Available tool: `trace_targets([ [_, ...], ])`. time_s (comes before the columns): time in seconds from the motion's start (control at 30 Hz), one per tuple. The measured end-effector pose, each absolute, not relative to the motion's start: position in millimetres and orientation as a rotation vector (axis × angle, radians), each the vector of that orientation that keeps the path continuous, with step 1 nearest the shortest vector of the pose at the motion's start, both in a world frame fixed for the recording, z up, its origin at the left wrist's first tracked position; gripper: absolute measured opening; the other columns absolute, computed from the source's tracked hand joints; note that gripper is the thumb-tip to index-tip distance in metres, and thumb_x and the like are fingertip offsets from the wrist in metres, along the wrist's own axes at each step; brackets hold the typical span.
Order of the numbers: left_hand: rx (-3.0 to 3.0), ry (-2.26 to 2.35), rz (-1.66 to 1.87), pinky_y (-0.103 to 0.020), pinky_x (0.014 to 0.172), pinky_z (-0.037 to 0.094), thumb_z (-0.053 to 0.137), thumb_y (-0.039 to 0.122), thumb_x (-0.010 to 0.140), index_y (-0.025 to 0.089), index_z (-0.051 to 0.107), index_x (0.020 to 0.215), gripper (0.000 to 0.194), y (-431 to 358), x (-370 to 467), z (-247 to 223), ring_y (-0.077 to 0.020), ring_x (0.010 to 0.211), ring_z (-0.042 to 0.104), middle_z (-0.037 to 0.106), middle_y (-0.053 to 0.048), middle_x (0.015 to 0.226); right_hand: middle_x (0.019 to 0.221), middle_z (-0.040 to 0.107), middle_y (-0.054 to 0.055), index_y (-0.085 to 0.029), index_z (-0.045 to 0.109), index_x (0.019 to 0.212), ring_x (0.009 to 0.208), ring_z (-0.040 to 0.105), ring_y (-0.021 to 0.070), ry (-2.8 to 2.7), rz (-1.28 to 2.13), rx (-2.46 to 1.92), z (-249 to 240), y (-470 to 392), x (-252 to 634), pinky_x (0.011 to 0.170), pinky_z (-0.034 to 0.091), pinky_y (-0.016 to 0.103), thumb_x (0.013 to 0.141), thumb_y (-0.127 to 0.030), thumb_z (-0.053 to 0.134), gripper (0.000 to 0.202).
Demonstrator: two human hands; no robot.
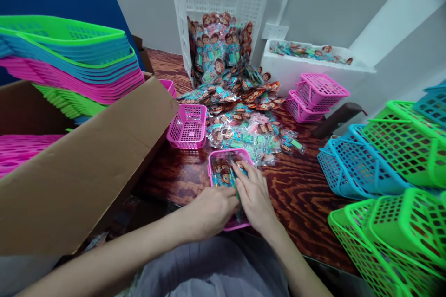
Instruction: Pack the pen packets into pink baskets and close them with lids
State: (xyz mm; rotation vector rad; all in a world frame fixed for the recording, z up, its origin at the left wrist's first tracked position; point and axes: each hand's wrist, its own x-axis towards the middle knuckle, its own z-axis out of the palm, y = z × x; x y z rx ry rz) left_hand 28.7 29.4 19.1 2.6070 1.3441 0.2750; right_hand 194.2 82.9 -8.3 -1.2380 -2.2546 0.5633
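Note:
A small pink basket [211, 167] at the table's front edge holds several clear plastic packets [225, 177] printed with cartoon figures. My left hand [214, 209] is over its near left side, fingers curled and closed at a packet among the others. Exactly how the fingertips grip is partly hidden. My right hand [256, 192] lies over the basket's right side, its fingers stretched out and pressing on the packets. Just beyond the basket spreads a loose heap of similar packets [244, 134].
Left of the heap stands another pink basket [188, 126]. A cardboard box [114, 158] with stacked baskets [69, 60] rises at left. A white crate [179, 18] and a foam box [278, 67] hold packets. Blue [362, 162] and green baskets [393, 227] crowd the right.

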Motion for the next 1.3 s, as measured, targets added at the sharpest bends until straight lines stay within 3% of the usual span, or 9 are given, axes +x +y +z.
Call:
trace_targets([
  [0.1,2.463,1.600,0.515,-0.045,0.098,0.046,0.048,0.017,0.095,0.017,0.066,0.095,0.017,46,6,20,-0.0253,0.101,0.061,0.067,-0.010,0.103,0.147,0.049,0.007,-0.032,0.053,0.143,0.138,0.040,0.0237,-2.251,0.618,-1.211,-7,86,197,0.114,0.037,0.050,0.099,-0.021,0.038,0.047],
  [0.17,2.393,1.784,0.640,-0.061,0.113,0.028,0.056,0.024,0.092,0.017,0.066,0.109,0.021,57,-7,17,-0.0342,0.125,0.051,0.064,-0.015,0.122,0.148,0.047,0.007,-0.031,0.050,0.145,0.139,0.039,0.0228,-2.250,0.638,-1.189,-6,86,199,0.115,0.036,0.049,0.098,-0.022,0.041,0.048],
  [0.27,2.374,1.829,0.696,-0.069,0.118,0.006,0.058,0.031,0.091,0.017,0.069,0.110,0.026,66,-12,13,-0.0399,0.140,0.037,0.063,-0.017,0.127,0.159,0.034,0.009,-0.031,0.042,0.150,0.146,0.028,0.0276,-2.370,0.595,-1.139,-4,82,202,0.117,0.032,0.054,0.095,-0.030,0.053,0.057],
  [0.37,2.419,1.828,0.708,-0.069,0.119,0.001,0.050,0.022,0.092,0.017,0.072,0.094,0.023,63,-5,12,-0.0392,0.141,0.037,0.064,-0.016,0.122,0.165,0.021,0.008,-0.031,0.041,0.151,0.151,0.017,0.0311,-2.463,0.508,-1.124,-6,75,201,0.117,0.030,0.058,0.092,-0.025,0.056,0.062],
  [0.73,2.441,1.734,0.605,-0.068,0.120,0.006,0.050,0.017,0.090,0.022,0.073,0.082,0.025,45,6,8,-0.0333,0.111,0.056,0.067,-0.008,0.079,0.160,0.030,0.011,-0.028,0.053,0.143,0.146,0.028,0.0307,-2.418,0.380,-1.207,-16,74,190,0.115,0.034,0.056,0.088,-0.007,0.046,0.059],
  [0.93,2.464,1.364,0.329,-0.046,0.115,0.033,0.060,0.019,0.091,0.018,0.069,0.097,0.011,53,-24,36,-0.0248,0.117,0.058,0.070,-0.008,0.109,0.157,0.035,0.010,-0.029,0.055,0.141,0.144,0.032,0.0289,-2.391,0.400,-1.186,-14,75,194,0.116,0.034,0.053,0.091,-0.011,0.047,0.054],
  [1.03,2.509,1.297,0.276,-0.034,0.098,0.046,0.054,0.013,0.094,0.018,0.066,0.082,0.017,55,-25,42,-0.0204,0.099,0.063,0.070,-0.005,0.093,0.157,0.035,0.011,-0.028,0.047,0.147,0.143,0.033,0.0288,-2.362,0.378,-1.212,-16,74,193,0.115,0.035,0.052,0.092,-0.012,0.045,0.057],
  [1.17,2.568,1.268,0.304,-0.030,0.080,0.048,0.049,0.011,0.096,0.017,0.058,0.071,0.028,50,-10,37,-0.0169,0.076,0.060,0.065,-0.004,0.079,0.157,0.034,0.013,-0.026,0.036,0.154,0.144,0.033,0.0291,-2.366,0.323,-1.254,-18,73,190,0.114,0.037,0.052,0.094,-0.011,0.040,0.062],
  [1.3,2.535,1.228,0.374,-0.031,0.091,0.047,0.050,0.011,0.096,0.017,0.060,0.079,0.021,40,-2,33,-0.0185,0.090,0.063,0.067,-0.005,0.086,0.158,0.034,0.012,-0.027,0.043,0.150,0.145,0.032,0.0305,-2.404,0.348,-1.271,-18,73,188,0.114,0.035,0.054,0.098,-0.018,0.041,0.053],
])
